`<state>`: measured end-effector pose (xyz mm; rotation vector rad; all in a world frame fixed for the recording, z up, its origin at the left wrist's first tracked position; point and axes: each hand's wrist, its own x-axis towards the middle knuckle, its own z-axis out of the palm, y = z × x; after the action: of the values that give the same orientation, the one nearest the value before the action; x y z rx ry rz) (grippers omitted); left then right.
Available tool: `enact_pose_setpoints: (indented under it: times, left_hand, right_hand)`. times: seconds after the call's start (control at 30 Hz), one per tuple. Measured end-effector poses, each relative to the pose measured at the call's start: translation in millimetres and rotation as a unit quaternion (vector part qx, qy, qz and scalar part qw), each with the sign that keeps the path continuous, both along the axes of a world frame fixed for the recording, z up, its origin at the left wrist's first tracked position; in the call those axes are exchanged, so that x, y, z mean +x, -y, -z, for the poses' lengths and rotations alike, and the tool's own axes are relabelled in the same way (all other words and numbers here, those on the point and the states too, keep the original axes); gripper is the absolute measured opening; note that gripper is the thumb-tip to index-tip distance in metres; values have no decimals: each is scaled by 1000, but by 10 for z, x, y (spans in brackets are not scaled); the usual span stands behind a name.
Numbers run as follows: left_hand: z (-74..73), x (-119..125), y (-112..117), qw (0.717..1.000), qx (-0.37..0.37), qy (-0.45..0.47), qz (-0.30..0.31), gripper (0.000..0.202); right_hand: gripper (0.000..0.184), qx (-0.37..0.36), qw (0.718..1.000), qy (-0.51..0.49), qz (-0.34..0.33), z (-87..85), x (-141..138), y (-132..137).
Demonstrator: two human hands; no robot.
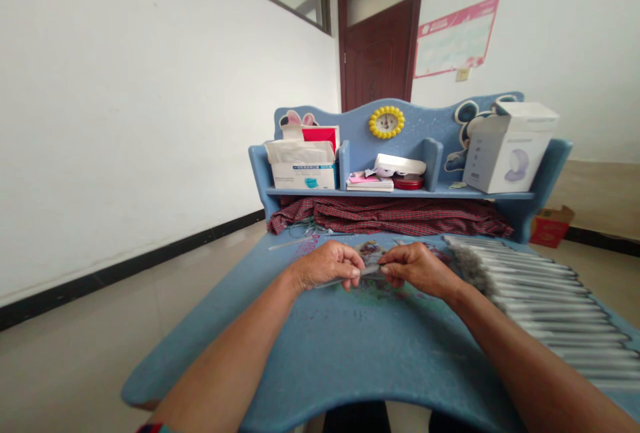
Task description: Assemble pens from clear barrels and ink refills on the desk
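Note:
My left hand (327, 265) and my right hand (417, 269) meet over the middle of the desk, each closed in a pinch. Between them stretches a thin clear plastic sleeve (370, 271); its other end runs left beneath my left hand. Whether something sits inside the sleeve is too blurred to tell. Just behind the fingers lies a small brownish-grey fluffy heap (370, 248), partly hidden. On the desk's right side, near my right forearm, several long clear-sleeved sticks (555, 306) lie side by side, with grey fluffy ends (473, 266) toward the middle.
The blue desk (350, 360) has a raised back shelf (400, 193). On it stand a mask box (305, 173), a white carton (510, 150), papers (370, 183) and a red tin (409, 182). Dark red checked cloth (390, 215) lies under the shelf.

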<state>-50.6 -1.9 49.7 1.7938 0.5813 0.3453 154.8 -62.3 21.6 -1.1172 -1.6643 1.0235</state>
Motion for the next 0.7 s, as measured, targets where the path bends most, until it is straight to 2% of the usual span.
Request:
enact_pose_setpoints:
  times: [0.17, 0.53, 0.7]
  left_hand:
    - [-6, -8, -8, 1000, -7, 4, 12, 17]
    - [6, 32, 26, 1000, -6, -6, 1, 15]
    - [58, 81, 20, 1000, 27, 10, -8, 16]
  right_hand:
    - [12, 3, 1000, 8, -16, -14, 11, 12]
    - [32, -29, 995, 65, -72, -10, 9, 47]
    - [35, -33, 996, 59, -56, 5, 35, 40]
